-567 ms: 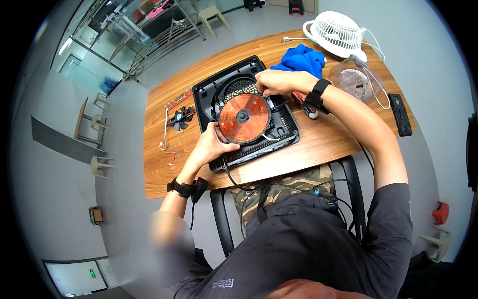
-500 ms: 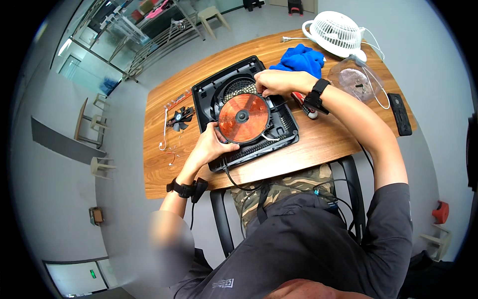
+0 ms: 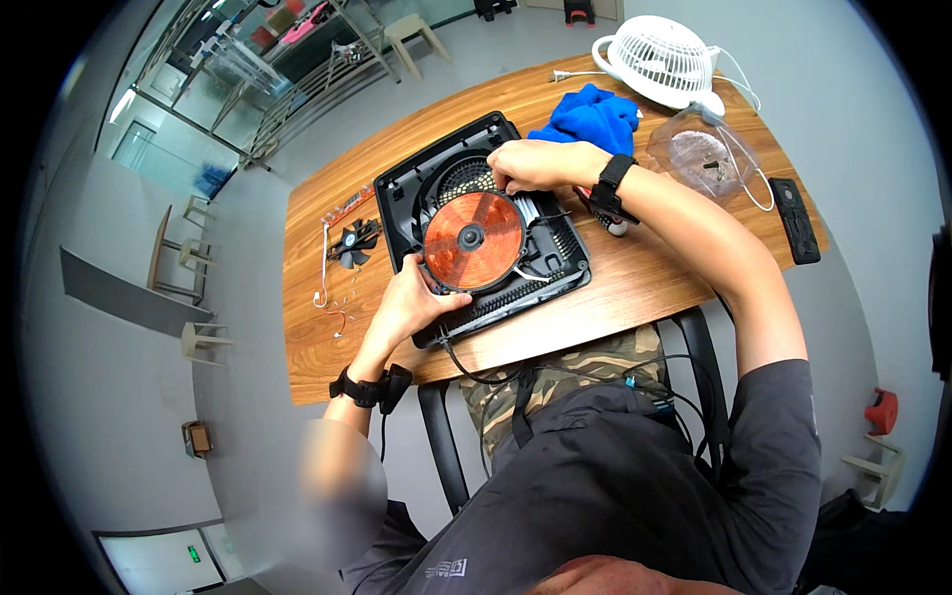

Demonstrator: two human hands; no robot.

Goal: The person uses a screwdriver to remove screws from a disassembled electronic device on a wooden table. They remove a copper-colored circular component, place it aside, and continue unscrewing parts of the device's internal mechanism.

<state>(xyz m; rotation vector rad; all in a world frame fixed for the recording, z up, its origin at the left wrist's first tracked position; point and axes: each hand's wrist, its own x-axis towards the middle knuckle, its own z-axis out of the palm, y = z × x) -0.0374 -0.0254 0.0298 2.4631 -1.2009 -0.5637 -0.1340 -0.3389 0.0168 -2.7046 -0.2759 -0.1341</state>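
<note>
left hand: you're pinching the near-left rim of the copper coil disc, keep it level
coil disc: sits in the middle of the open black cooker base
right hand: fingers curled on the disc's far edge, exact grip unclear, mind those thin wires
blue cloth: just behind, fine there

Head view looks steeply down, close over the wooden table.
</note>
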